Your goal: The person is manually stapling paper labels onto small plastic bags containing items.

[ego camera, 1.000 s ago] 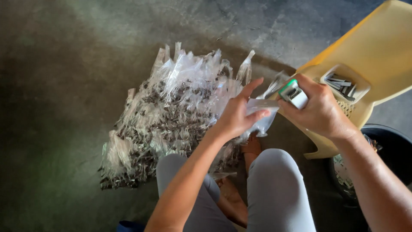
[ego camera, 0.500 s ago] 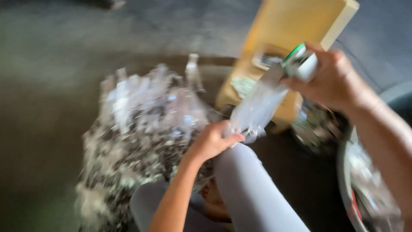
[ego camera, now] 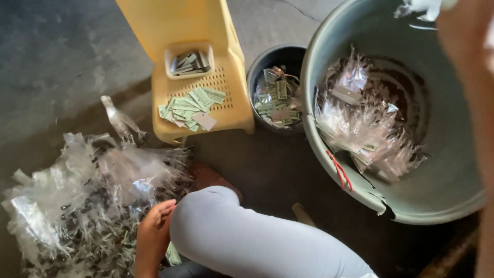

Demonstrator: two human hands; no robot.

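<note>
The left hand [ego camera: 153, 234] reaches down beside the bent knee [ego camera: 231, 226] into the pile of clear plastic packets [ego camera: 77, 206] on the floor, fingers curled loosely together on the packets, though whether they pinch one cannot be told. The right hand [ego camera: 465, 36] is raised over the big grey tub [ego camera: 442, 201], too close and blurred to show its fingers. The tub already holds filled packets [ego camera: 368, 128], apparently gathered there, while green paper tags [ego camera: 190, 105] lie within reach on the yellow stool [ego camera: 231, 77].
</note>
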